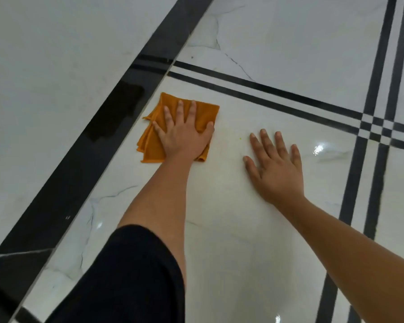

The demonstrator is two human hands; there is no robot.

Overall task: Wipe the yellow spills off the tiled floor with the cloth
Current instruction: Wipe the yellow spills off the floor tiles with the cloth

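Cloth (197, 115): orange, folded, flat on white tiled floor (243, 229) beside black border strip (79, 180)
Left hand (184, 136): fingers spread, palm pressing cloth (no grip)
Right hand (275, 166): splayed flat on bare tile
Yellow speck (240, 138): between the hands

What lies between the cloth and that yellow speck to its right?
Nothing visible. The orange cloth, pressed flat under the left hand, has bare white tile up to the yellow speck. The right hand rests flat just beyond the speck.

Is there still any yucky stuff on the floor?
Yes: a tiny yellow speck sits on the white tile between the orange cloth and the right hand, with a faint yellowish smear beside it.
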